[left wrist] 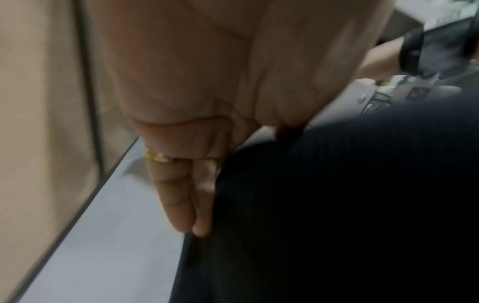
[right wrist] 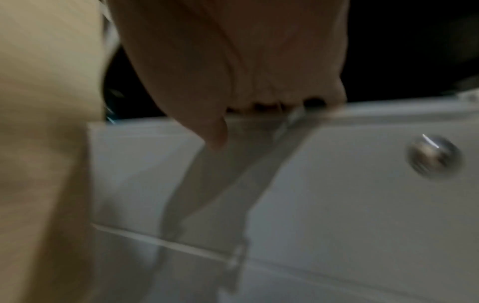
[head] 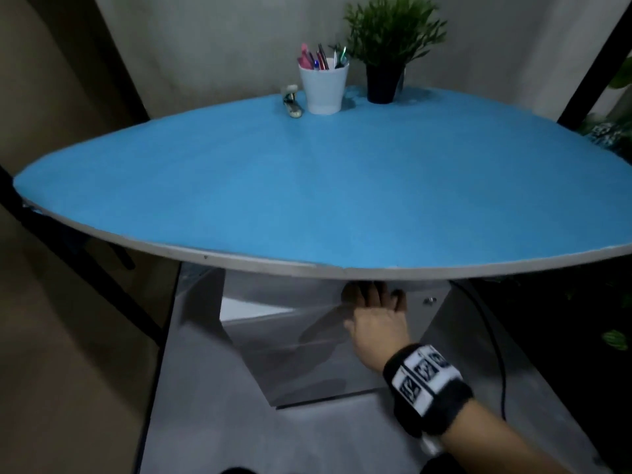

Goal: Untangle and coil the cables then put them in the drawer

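Under the blue table (head: 307, 186) stands a white drawer unit (head: 307, 364) with a round metal knob (right wrist: 434, 156). My right hand (head: 374, 302) reaches under the tabletop. Its fingers (right wrist: 272, 96) curl over the top edge of the drawer front (right wrist: 337, 184), with the thumb (right wrist: 215, 133) lying on the front face. My left hand (left wrist: 186, 184) shows only in the left wrist view, fingers straight and pointing down against dark cloth (left wrist: 337, 205). No cable shows on the table or in either hand.
At the back of the table stand a white cup of pens (head: 323, 85), a potted plant (head: 384, 59) and a small stapler-like item (head: 290, 100). A black cord (head: 494, 340) runs down to the right of the drawer unit. Dark frame legs (head: 85, 261) stand left.
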`<state>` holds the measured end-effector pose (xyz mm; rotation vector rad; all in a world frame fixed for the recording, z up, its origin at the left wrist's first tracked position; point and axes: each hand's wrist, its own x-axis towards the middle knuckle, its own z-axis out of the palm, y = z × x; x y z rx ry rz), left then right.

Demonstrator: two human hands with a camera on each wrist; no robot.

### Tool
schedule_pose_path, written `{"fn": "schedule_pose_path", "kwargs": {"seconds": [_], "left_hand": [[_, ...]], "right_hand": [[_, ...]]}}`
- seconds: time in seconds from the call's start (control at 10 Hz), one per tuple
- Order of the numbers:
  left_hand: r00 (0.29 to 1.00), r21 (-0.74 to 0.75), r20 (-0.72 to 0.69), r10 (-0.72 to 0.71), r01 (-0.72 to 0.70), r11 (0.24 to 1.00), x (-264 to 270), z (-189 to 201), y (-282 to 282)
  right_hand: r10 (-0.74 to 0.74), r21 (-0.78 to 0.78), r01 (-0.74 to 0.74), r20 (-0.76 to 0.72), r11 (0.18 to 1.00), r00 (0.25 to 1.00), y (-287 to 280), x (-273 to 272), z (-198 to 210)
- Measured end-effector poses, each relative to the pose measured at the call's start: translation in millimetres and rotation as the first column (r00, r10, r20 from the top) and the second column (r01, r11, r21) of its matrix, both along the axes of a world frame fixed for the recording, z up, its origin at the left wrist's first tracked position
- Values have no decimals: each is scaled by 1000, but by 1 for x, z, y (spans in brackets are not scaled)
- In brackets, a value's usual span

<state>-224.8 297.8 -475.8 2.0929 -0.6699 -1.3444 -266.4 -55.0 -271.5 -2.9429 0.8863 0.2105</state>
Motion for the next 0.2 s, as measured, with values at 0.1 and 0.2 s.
{"fn": "schedule_pose_path", "kwargs": {"seconds": [0.1,0.2], "left_hand": [[999,-65,-39,13,-15,998,66,71,-6],[989,14,149,-9,7,1000,66,176,-80]], "right_hand": [[167,238,-113,-221,965,961,4,11,37],[287,429,-157,-257,890,923,10,26,101]]}}
